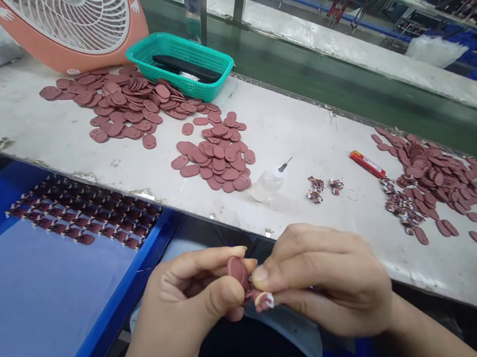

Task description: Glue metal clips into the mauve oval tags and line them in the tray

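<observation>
Between the thumb and fingers of my left hand [187,309] is a reddish-brown oval piece [237,270]. My right hand [328,276] pinches a small brown figure with a white tip [263,301], right up against the oval piece. Fingertips hide where the two parts meet. Both hands are held in front of the table edge, above my lap. Beyond them on the table lie a pile of matching oval pieces [220,154], a clear squeeze bottle with a needle tip [267,184] and a few small brown-and-white figures [315,190].
A blue tray [118,308] at left holds rows of assembled pieces. On the white table [304,131] stand an orange fan [72,60] and a green basket [217,81] with a dark object inside. At right are a red box [367,164] and another oval pile [439,175].
</observation>
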